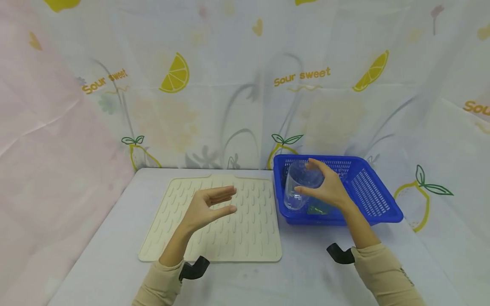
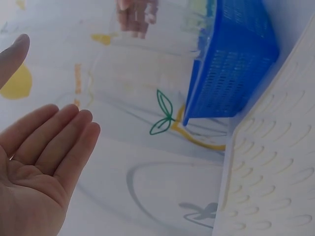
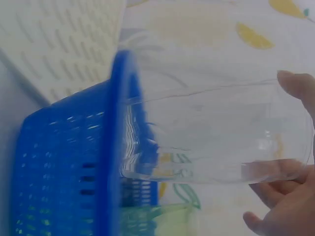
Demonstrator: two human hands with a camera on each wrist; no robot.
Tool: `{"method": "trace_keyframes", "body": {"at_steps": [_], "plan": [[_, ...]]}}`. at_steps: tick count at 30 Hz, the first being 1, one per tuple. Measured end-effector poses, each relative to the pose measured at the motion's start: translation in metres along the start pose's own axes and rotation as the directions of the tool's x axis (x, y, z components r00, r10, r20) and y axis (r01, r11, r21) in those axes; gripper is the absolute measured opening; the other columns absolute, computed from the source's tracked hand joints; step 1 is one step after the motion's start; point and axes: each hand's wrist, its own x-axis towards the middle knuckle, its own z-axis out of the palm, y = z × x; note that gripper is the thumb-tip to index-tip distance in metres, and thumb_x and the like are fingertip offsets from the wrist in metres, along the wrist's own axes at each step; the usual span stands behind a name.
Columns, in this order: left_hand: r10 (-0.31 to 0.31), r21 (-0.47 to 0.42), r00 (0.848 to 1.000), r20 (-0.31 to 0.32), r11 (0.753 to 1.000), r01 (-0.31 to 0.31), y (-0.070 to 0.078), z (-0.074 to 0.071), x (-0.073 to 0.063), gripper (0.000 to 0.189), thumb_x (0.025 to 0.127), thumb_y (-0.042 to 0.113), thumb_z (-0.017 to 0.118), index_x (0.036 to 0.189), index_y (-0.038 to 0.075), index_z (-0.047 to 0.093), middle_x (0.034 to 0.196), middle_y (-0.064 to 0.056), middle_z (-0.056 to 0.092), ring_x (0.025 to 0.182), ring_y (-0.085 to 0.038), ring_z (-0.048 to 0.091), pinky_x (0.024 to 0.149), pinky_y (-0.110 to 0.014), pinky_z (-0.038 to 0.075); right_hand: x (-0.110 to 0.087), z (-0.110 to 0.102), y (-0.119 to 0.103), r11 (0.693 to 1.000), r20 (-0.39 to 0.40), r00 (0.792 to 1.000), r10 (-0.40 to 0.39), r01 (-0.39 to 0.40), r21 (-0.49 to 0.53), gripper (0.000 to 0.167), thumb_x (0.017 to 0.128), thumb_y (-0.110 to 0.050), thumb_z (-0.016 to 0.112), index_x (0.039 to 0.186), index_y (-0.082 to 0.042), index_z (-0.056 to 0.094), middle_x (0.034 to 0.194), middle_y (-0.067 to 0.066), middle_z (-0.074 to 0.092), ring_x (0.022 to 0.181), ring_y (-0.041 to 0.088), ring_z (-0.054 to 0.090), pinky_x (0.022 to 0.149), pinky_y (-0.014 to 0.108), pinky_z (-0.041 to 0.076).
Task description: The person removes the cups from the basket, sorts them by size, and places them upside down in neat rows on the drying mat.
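The right hand (image 1: 327,187) is grasping a clear cup (image 1: 295,194) by its upper end, thumb and fingers curving around it, and the cup is showing at the nine o'clock side of a blue basket (image 1: 373,193). Toward the basket's nine o'clock, the left hand (image 1: 206,209) is hovering above a cream mat (image 1: 252,242) on the bench (image 1: 302,280), its fingers extending straight and released.
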Motion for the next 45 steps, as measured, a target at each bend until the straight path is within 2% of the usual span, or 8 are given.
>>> {"method": "trace_keyframes", "body": {"at_steps": [5,10,14,17,20,23,31,45], "plan": [[0.016,0.006,1.0,-0.011,1.0,-0.016,0.002,0.003,0.002,0.051,0.079,0.006,0.075,0.124,-0.01,0.055,0.12,-0.022,0.061,0.107,-0.033,0.062,0.092,-0.032,0.052,0.001,-0.006,-0.016,0.983,-0.013,0.997,-0.071,0.073,0.171,0.084,0.074,-0.011,0.078,0.143,0.001,0.032,0.134,0.023,0.051,0.127,0.038,0.044,0.106,0.062,0.029],[0.037,-0.006,0.999,-0.033,0.999,-0.038,0.003,0.007,0.007,0.05,0.079,0.006,0.075,0.122,-0.011,0.055,0.116,-0.022,0.064,0.104,-0.032,0.064,0.092,-0.042,0.051,0.001,-0.003,-0.027,0.921,-0.046,0.981,-0.19,0.194,0.338,0.078,0.072,0.009,0.073,0.14,0.005,0.035,0.131,0.028,0.051,0.123,0.024,0.051,0.102,0.031,0.044],[0.058,-0.004,0.997,-0.044,0.998,-0.058,0.006,0.012,0.012,0.05,0.077,0.004,0.076,0.121,-0.01,0.057,0.114,-0.022,0.065,0.102,-0.032,0.065,0.092,-0.042,0.052,0.0,0.0,-0.038,0.852,-0.029,0.963,-0.269,0.252,0.46,0.078,0.071,0.011,0.073,0.139,0.008,0.035,0.129,0.016,0.056,0.118,0.01,0.054,0.097,0.023,0.047],[0.068,-0.001,0.997,-0.048,0.998,-0.068,0.008,0.015,0.015,0.05,0.076,0.003,0.076,0.121,-0.009,0.057,0.113,-0.021,0.065,0.102,-0.032,0.065,0.092,-0.038,0.052,-0.001,0.002,-0.046,0.831,0.001,0.952,-0.305,0.265,0.49,0.079,0.071,0.006,0.076,0.139,0.008,0.035,0.128,0.002,0.057,0.118,0.01,0.054,0.1,0.025,0.046],[0.083,-0.01,0.996,-0.044,0.996,-0.083,0.01,0.019,0.019,0.051,0.076,0.004,0.077,0.121,-0.009,0.057,0.114,-0.022,0.065,0.102,-0.032,0.065,0.091,-0.037,0.053,-0.001,0.004,-0.054,0.837,0.029,0.944,-0.328,0.276,0.473,0.078,0.071,0.004,0.078,0.138,0.007,0.037,0.128,0.005,0.057,0.119,0.015,0.054,0.099,0.025,0.046],[0.096,-0.019,0.995,-0.038,0.995,-0.097,0.011,0.022,0.023,0.053,0.076,0.006,0.078,0.122,-0.008,0.057,0.115,-0.023,0.064,0.104,-0.032,0.064,0.091,-0.035,0.053,-0.002,0.005,-0.059,0.852,0.052,0.936,-0.349,0.294,0.433,0.077,0.069,0.004,0.079,0.136,0.007,0.039,0.128,0.018,0.055,0.118,0.021,0.054,0.099,0.027,0.046],[0.096,-0.049,0.995,0.013,0.994,-0.096,0.018,0.029,0.032,0.068,0.075,0.025,0.081,0.127,-0.009,0.052,0.123,-0.022,0.06,0.111,-0.032,0.06,0.093,-0.033,0.051,-0.001,0.01,-0.067,0.867,0.129,0.92,-0.369,0.292,0.403,0.082,0.068,-0.002,0.082,0.137,0.005,0.04,0.13,0.024,0.053,0.122,0.037,0.05,0.103,0.053,0.038],[0.104,-0.064,0.988,0.114,0.993,-0.097,0.024,0.039,0.04,0.08,0.074,0.038,0.079,0.133,-0.007,0.047,0.126,-0.023,0.057,0.117,-0.03,0.057,0.098,-0.032,0.048,-0.004,0.025,-0.067,0.845,0.183,0.906,-0.382,0.262,0.467,0.086,0.068,-0.006,0.084,0.138,0.008,0.037,0.133,0.024,0.05,0.123,0.036,0.048,0.105,0.031,0.042]]}}
